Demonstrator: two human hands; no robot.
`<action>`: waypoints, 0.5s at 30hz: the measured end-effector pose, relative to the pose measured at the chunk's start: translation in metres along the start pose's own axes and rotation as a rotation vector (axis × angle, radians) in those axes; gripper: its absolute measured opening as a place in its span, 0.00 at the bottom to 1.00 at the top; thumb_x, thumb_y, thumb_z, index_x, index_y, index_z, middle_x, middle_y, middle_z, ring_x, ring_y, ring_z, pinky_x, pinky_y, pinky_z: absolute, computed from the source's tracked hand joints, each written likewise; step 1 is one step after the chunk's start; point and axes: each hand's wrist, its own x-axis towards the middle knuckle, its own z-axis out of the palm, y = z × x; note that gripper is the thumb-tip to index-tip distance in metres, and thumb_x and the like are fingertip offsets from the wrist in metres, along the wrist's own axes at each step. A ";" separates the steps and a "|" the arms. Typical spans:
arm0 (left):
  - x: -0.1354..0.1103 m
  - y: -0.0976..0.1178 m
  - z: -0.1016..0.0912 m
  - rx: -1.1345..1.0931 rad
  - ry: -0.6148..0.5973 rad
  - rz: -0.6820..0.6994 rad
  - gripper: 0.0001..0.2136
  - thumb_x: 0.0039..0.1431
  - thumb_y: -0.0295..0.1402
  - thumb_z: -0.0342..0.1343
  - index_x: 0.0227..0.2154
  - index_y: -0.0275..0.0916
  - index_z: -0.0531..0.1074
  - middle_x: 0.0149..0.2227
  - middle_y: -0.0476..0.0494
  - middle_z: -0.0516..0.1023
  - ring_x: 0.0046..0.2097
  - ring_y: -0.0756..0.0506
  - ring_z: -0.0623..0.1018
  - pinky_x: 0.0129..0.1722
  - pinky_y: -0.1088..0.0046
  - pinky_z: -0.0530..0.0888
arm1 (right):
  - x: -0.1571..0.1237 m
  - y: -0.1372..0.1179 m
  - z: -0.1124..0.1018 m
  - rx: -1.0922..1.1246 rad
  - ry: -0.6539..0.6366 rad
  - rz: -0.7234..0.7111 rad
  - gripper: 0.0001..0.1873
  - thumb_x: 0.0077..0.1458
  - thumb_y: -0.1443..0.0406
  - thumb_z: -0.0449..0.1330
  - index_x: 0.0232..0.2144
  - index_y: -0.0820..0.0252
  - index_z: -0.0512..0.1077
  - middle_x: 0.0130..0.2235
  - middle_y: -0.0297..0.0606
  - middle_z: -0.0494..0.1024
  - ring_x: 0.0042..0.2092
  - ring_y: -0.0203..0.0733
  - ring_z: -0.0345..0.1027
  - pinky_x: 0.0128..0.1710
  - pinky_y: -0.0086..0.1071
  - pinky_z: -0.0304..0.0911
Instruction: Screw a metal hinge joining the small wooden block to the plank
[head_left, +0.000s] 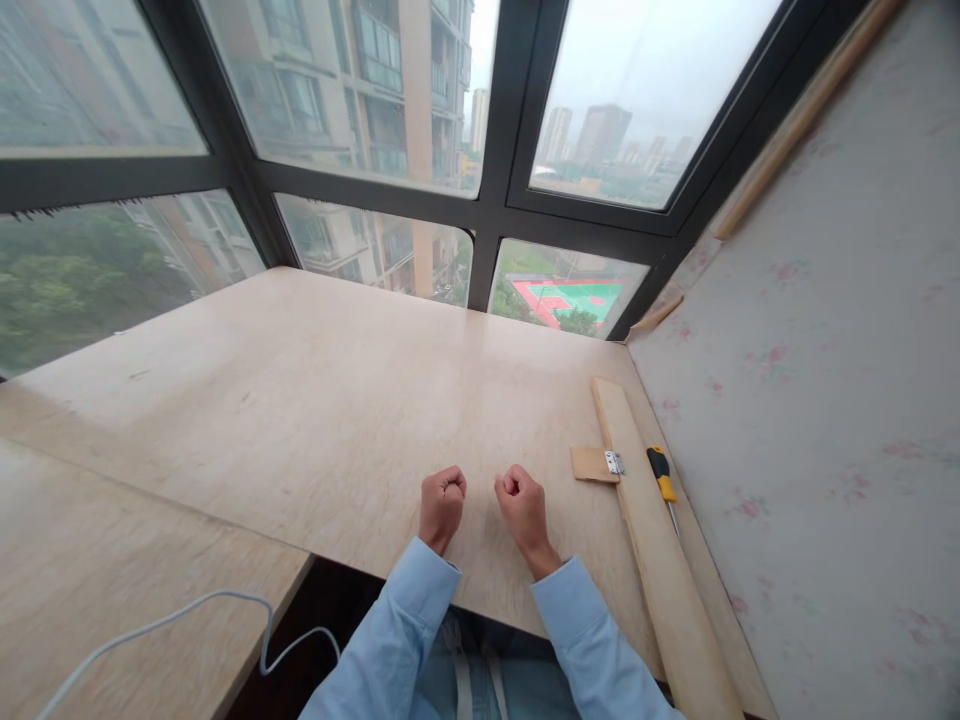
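Note:
My left hand [442, 505] is closed in a fist on the pale countertop [360, 400], near its front edge. Just to its right, with a small gap between them, my right hand [523, 510] also forms a fist. Neither fist shows anything in it. Right of my right hand lies a long wooden board [660, 560], and a small wood piece [591, 464] joins it at a metal hinge [614, 462]. Between the board and the wall rests a screwdriver [661, 473] with a black and yellow handle.
A white cable [225, 594] curls over the lower counter section [90, 580] at left and hangs into a dark gap [330, 600]. Dark-framed windows [491, 200] rise behind the counter. A flower-patterned wall [825, 400] bounds the right side.

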 end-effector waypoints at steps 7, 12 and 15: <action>-0.002 0.008 0.003 0.074 -0.056 0.090 0.08 0.53 0.35 0.47 0.21 0.39 0.61 0.20 0.53 0.61 0.24 0.50 0.61 0.26 0.73 0.57 | -0.005 -0.010 -0.003 0.184 -0.142 0.039 0.29 0.59 0.51 0.54 0.16 0.56 0.47 0.19 0.26 0.47 0.22 0.30 0.41 0.22 0.29 0.41; -0.002 0.003 0.008 0.130 -0.013 0.091 0.19 0.52 0.39 0.51 0.16 0.41 0.47 0.17 0.55 0.48 0.22 0.53 0.52 0.24 0.73 0.50 | -0.006 -0.009 -0.002 0.252 -0.165 0.063 0.31 0.59 0.48 0.52 0.14 0.57 0.47 0.18 0.27 0.46 0.22 0.30 0.40 0.22 0.30 0.39; -0.002 0.002 0.009 0.057 -0.025 0.074 0.22 0.55 0.42 0.50 0.16 0.42 0.44 0.17 0.55 0.45 0.22 0.53 0.49 0.23 0.72 0.48 | -0.006 -0.009 -0.001 0.278 -0.173 0.057 0.31 0.59 0.47 0.52 0.14 0.57 0.47 0.18 0.28 0.46 0.22 0.29 0.40 0.22 0.30 0.39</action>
